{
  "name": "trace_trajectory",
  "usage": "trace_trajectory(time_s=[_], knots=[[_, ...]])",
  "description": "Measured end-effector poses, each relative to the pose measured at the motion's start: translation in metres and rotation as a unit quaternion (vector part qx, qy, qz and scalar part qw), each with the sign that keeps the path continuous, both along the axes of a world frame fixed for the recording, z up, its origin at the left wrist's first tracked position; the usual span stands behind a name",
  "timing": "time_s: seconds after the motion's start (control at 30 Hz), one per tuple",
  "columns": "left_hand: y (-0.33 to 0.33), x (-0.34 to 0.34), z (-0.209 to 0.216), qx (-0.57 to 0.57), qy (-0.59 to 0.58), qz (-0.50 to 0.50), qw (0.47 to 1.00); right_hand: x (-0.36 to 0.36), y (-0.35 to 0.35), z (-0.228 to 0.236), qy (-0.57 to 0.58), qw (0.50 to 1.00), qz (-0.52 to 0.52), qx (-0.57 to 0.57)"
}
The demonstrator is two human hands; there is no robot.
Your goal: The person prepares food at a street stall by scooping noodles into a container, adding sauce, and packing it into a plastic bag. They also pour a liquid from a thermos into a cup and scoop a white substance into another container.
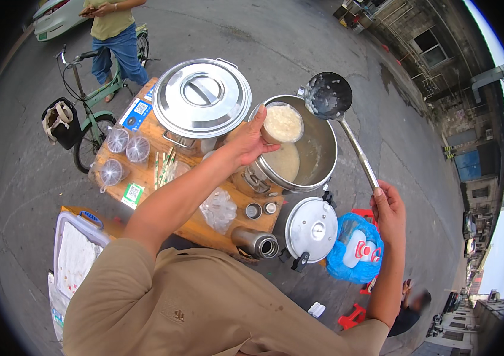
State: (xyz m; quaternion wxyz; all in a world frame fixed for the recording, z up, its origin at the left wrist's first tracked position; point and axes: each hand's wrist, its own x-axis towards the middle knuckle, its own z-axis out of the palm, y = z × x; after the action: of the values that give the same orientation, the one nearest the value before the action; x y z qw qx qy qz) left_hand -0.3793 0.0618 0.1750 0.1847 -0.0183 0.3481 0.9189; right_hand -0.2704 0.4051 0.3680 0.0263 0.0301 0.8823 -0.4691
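Observation:
My left hand (pixel 247 142) is closed round a clear plastic cup (pixel 283 123) filled with whitish, lumpy porridge. The cup is over the near left part of a large open steel pot (pixel 326 161), in which pale, thin porridge (pixel 285 161) lies at the bottom. At the right, my right hand (pixel 389 209) grips the end of a long-handled ladle (pixel 330 96). The dark ladle bowl is raised at the pot's far right rim, with white bits of porridge clinging inside. A steel lid (pixel 202 98) covers another large pot left of the open one.
The wooden table (pixel 204 228) carries lidded plastic cups (pixel 138 148), striped straws (pixel 164 169), a plastic bag (pixel 218 210) and a steel flask (pixel 255 242). A pressure cooker (pixel 312 229) and a blue bag with bottles (pixel 355 249) stand nearby. Beyond are a bicycle (pixel 94 104) and a person (pixel 113 38).

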Motion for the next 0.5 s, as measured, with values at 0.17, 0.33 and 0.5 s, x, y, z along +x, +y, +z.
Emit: trace_trajectory(time_s=[0.17, 0.33, 0.5], knots=[[-0.015, 0.012, 0.000, -0.013, 0.021, 0.013, 1.000, -0.056, -0.004, -0.045, -0.076, 0.995, 0.019, 0.066], [-0.033, 0.036, 0.011, -0.016, 0.037, 0.008, 0.999, -0.129, -0.028, -0.139, -0.112, 0.968, 0.075, 0.212], [-0.057, 0.065, 0.006, -0.009, 0.028, 0.014, 0.999, -0.166, -0.063, -0.199, -0.092, 0.897, 0.162, 0.401]])
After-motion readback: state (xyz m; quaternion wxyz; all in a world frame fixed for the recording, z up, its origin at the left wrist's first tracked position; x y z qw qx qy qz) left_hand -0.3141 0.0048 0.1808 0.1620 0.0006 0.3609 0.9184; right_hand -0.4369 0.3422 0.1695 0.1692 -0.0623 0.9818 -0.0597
